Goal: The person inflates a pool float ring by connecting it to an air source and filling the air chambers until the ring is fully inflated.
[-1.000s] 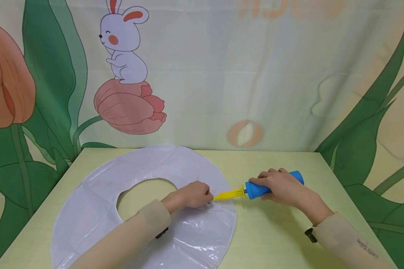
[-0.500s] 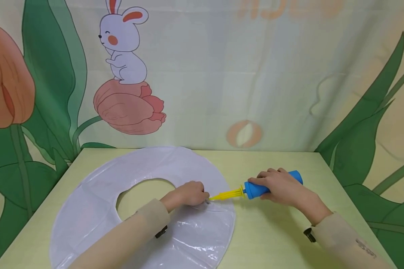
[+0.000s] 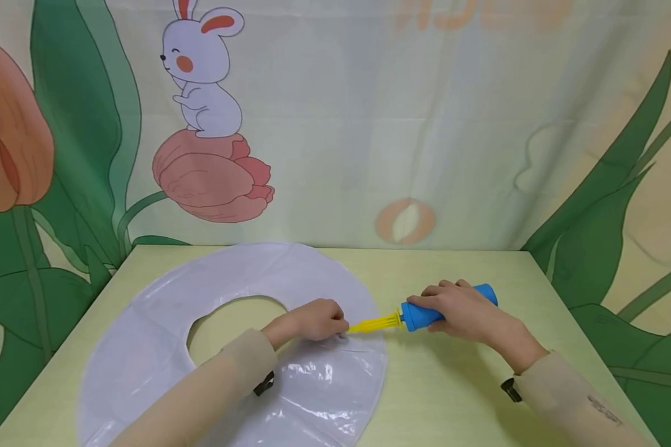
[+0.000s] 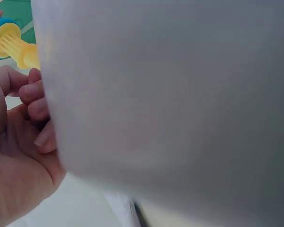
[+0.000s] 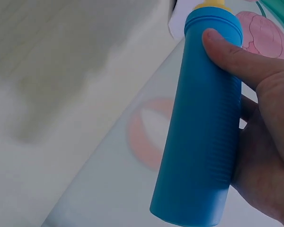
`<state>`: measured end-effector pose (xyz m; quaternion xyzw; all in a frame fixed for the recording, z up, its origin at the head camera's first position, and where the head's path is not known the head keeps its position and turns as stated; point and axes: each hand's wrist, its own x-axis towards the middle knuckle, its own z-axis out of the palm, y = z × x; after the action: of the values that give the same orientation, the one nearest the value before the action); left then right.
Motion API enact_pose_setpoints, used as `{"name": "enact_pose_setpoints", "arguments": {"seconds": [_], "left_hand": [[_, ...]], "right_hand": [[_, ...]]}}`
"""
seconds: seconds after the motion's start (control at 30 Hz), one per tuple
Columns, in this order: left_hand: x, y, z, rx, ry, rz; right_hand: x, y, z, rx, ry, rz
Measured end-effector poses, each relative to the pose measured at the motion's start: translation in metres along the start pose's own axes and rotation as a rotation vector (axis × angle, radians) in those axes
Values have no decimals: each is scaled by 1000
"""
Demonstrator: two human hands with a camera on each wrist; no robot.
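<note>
A flat white plastic swim ring [image 3: 324,379] lies on the table, wrinkled and shiny. My left hand [image 3: 319,320] rests over its right part, fingers curled, pinching at the ring's valve by the tip of the yellow nozzle [image 3: 376,323]. In the left wrist view those curled fingers [image 4: 35,101] sit just below the yellow nozzle, and a pale blurred surface covers most of that view. My right hand [image 3: 470,310] grips the blue hand pump [image 3: 425,315] round its barrel, thumb laid along the barrel [image 5: 199,123] near the nozzle end. The exact valve contact is hidden behind the left fingers.
The pale yellow-green table [image 3: 453,397] extends to the right of the ring and shows through its centre hole. Behind its back edge hangs a cloth backdrop [image 3: 335,124] printed with a rabbit, tulips and leaves.
The left hand, nozzle and pump have shifted slightly to the left, partly with a small shift of the head view. Both grips stay the same.
</note>
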<state>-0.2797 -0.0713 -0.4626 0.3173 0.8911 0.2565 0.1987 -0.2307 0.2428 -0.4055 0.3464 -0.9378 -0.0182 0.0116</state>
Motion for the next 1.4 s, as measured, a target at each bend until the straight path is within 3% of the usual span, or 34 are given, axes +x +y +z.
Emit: {"name": "enact_pose_setpoints", "arguments": {"seconds": [0.4, 1.03, 1.4], "left_hand": [[-6, -6, -6, 20, 40, 85], [-10, -14, -16, 48, 76, 135], [-15, -14, -26, 101, 116, 176]], "right_hand": [[9, -4, 13, 14, 55, -41], [17, -11, 30, 131, 22, -35], [20, -20, 27, 214, -21, -43]]}}
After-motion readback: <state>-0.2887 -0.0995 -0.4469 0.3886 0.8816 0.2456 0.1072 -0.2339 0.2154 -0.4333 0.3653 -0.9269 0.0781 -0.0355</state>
